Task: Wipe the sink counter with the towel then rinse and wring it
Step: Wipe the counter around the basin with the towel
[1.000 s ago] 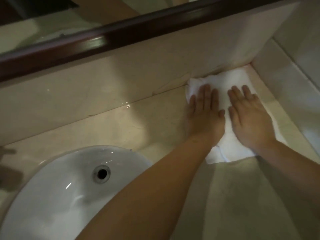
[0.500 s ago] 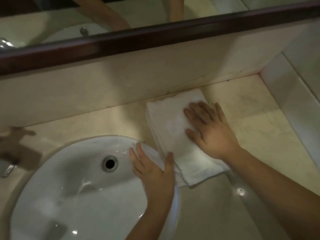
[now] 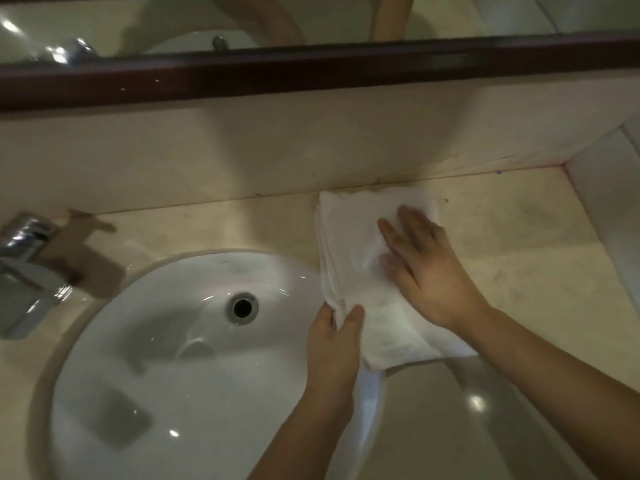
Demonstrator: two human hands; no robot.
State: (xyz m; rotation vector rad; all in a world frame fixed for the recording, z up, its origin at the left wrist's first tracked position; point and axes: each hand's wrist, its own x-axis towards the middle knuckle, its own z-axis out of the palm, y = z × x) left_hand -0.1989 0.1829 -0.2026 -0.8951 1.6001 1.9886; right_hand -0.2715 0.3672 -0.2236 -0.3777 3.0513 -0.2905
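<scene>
A folded white towel (image 3: 356, 247) lies on the beige stone counter (image 3: 519, 271), just right of the round white sink basin (image 3: 173, 341). My right hand (image 3: 426, 268) presses flat on the towel's upper right part, fingers spread toward the back wall. My left hand (image 3: 334, 344) pinches the towel's near left edge between thumb and fingers, at the basin's right rim. The towel's lower part is hidden under both hands.
A chrome tap (image 3: 24, 265) stands at the left edge of the counter. The drain (image 3: 242, 307) sits in the basin's middle. A dark-framed mirror (image 3: 311, 71) runs above the backsplash. A white side wall (image 3: 609, 216) closes the counter on the right.
The towel slid left from the right back corner to beside the basin. My left hand left the basin rim and took hold of the towel's near left edge.
</scene>
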